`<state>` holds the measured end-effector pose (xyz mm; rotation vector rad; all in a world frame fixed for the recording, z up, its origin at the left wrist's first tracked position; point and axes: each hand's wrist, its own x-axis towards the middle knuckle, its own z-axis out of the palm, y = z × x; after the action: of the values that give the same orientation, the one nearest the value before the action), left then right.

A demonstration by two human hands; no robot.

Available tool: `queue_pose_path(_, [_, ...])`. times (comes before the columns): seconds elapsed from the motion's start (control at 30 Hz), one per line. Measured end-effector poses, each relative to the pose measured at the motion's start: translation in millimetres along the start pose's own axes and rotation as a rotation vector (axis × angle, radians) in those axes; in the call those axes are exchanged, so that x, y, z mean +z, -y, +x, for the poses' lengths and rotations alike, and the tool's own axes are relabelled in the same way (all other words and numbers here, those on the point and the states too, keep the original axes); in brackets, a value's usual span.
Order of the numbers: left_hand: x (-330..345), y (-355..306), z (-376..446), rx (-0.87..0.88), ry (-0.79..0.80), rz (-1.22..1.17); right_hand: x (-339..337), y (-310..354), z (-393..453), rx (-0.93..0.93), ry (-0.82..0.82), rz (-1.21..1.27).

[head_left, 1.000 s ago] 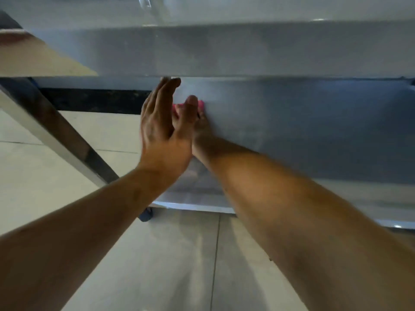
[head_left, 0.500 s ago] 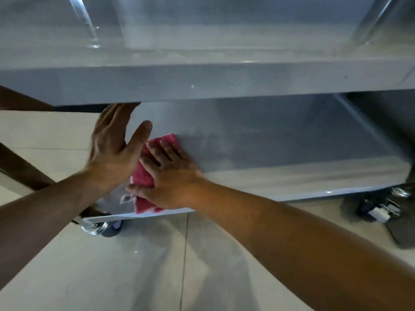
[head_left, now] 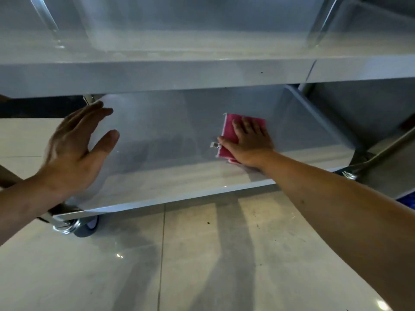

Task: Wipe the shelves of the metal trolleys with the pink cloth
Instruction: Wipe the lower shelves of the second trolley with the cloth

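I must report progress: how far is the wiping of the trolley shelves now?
Done: cannot be judged; no shelf shows a clear wiped mark. In hand: the right hand presses the pink cloth flat on the bottom shelf, right of its middle; the left hand is open at the left end. Left: the rest of this shelf, perhaps the shelf above and the next trolley.

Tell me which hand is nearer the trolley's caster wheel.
Left. The left hand hovers open at the lower shelf's left end, above the caster wheel at that corner. The right hand presses the pink cloth flat on the shelf, far to the right.
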<state>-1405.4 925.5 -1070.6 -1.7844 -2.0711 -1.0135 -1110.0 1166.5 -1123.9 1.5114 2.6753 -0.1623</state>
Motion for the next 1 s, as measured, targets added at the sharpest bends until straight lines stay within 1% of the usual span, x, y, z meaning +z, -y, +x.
queue_pose_path(0.13, [-14, 6, -21, 0.138, 0.117, 0.049, -4, -43, 10, 0.140, -0.020, -0.028])
queue_pose_path(0.2, [-16, 7, -27, 0.173, 0.157, 0.069, -5, -64, 6, 0.227, -0.044, -0.008])
queue_pose_path(0.27, [-12, 6, -36, 0.167, 0.202, 0.098, -7, -83, 1, 0.311, -0.060, -0.003])
queue_pose_path(0.37, [6, -2, -61, 0.115, 0.282, 0.122, -12, -104, -7, 0.403, -0.025, 0.026])
queue_pose_path(0.5, [40, -4, -95, 0.183, 0.363, 0.214, -13, -119, -21, 0.426, 0.026, -0.011])
queue_pose_path(0.6, [53, 5, -96, 0.265, 0.367, 0.310, -13, -129, -31, 0.474, 0.030, -0.001])
queue_pose_path(0.67, [59, 13, -95, 0.294, 0.342, 0.317, -13, -134, -35, 0.499, 0.032, 0.007])
queue_pose_path(0.87, [78, 51, -83, 0.255, 0.271, 0.294, -12, -150, -38, 0.590, 0.002, 0.011])
queue_pose_path(0.93, [87, 64, -81, 0.232, 0.280, 0.318, -11, -153, -37, 0.605, -0.018, 0.008])
queue_pose_path(1.0, [94, 74, -78, 0.172, 0.290, 0.254, -10, -155, -34, 0.621, -0.027, 0.021])
